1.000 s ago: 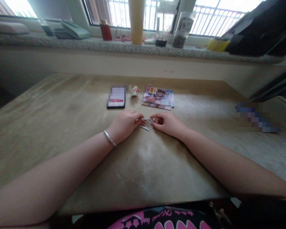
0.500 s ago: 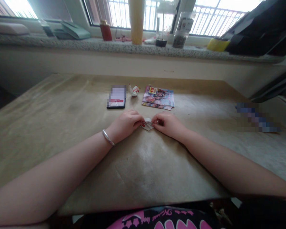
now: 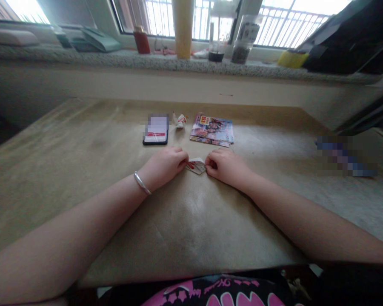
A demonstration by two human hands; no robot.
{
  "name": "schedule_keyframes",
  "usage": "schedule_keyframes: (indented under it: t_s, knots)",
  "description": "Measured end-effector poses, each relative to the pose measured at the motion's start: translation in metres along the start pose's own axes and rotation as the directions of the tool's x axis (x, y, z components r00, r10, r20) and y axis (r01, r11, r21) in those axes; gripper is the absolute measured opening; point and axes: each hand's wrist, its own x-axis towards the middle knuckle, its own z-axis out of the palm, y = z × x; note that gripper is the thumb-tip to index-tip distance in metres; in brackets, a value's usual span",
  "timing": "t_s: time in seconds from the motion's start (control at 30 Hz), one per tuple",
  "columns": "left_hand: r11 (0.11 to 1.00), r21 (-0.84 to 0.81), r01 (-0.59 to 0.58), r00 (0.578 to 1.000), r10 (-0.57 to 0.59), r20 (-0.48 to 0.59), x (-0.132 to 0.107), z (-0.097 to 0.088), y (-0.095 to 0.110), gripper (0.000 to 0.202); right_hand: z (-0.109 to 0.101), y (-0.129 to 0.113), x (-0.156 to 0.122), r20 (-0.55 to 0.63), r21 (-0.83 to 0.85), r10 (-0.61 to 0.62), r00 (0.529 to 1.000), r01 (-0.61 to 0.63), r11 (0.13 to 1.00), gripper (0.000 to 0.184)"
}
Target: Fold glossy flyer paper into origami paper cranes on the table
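A small folded piece of paper [image 3: 196, 166], white with red print, is stretched between my two hands just above or on the table [image 3: 178, 229]. My left hand [image 3: 170, 163] pinches its left end, with a silver bangle on that wrist. At the paper's right corner, my right hand [image 3: 225, 166] closes thumb and fingers on the edge. Beyond the hands lie a phone [image 3: 156, 131] with a lit screen, a folded paper shape [image 3: 180, 121] in white and red, and a small stack of colourful printed leaflets [image 3: 212, 129].
A blurred-out flat object [image 3: 344, 157] lies at the table's right side. On the stone windowsill [image 3: 115, 57] stand a red bottle [image 3: 141, 40], a tall yellowish cylinder [image 3: 183, 29], a clear container [image 3: 244, 40], a yellow item [image 3: 292, 58] and a large black bag [image 3: 338, 40].
My left hand has shifted slightly left along the paper, so more of its printed surface shows. My right hand has barely moved. The things behind stay put.
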Motion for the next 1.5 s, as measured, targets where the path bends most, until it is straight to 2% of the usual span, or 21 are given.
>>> schedule_keyframes:
  t_s: [0.2, 0.5, 0.67, 0.83, 0.93, 1.07, 1.3, 1.4, 1.5]
  knots:
    - [0.990, 0.140, 0.023, 0.999, -0.028, 0.033, -0.004, -0.006, -0.003, 0.014, -0.003, 0.004, 0.000, 0.046, 0.004, 0.031, 0.998, -0.031, 1.000, 0.008]
    - [0.946, 0.316, 0.072, 0.993, -0.098, 0.067, -0.005, -0.014, 0.005, 0.018, -0.002, 0.003, 0.000, 0.065, 0.013, 0.040, 0.997, -0.041, 0.999, 0.009]
    - [0.945, 0.325, 0.024, 0.998, -0.043, 0.054, -0.005, -0.012, -0.002, 0.018, 0.000, 0.003, 0.000, 0.064, 0.020, 0.037, 0.997, -0.039, 0.999, 0.007]
    - [0.975, 0.218, -0.041, 0.997, 0.026, 0.072, 0.000, -0.008, -0.014, 0.016, 0.003, 0.003, -0.003, 0.004, 0.025, 0.012, 1.000, -0.012, 1.000, 0.007]
    - [0.990, 0.133, -0.038, 0.997, 0.029, 0.067, 0.000, -0.005, -0.019, 0.013, 0.005, 0.003, -0.003, -0.021, 0.037, -0.011, 1.000, 0.012, 0.999, 0.010]
    - [0.998, 0.047, -0.039, 0.999, 0.038, 0.025, -0.003, -0.002, -0.016, 0.009, 0.006, 0.006, -0.003, -0.030, 0.057, -0.014, 0.999, 0.016, 0.998, 0.012]
    - [0.980, -0.153, -0.130, 0.990, 0.122, -0.066, -0.002, 0.004, -0.012, 0.015, 0.006, 0.010, -0.005, -0.067, 0.073, -0.049, 0.997, 0.054, 0.996, 0.011]
    - [0.959, -0.236, -0.154, 0.987, 0.142, -0.070, -0.002, 0.005, -0.012, 0.014, 0.006, 0.011, -0.004, -0.080, 0.101, -0.029, 0.996, 0.037, 0.994, 0.011]
    - [0.933, -0.272, -0.237, 0.971, 0.231, -0.055, -0.003, 0.004, -0.013, 0.017, 0.007, 0.014, -0.002, -0.082, 0.142, 0.040, 0.996, -0.028, 0.989, 0.011]
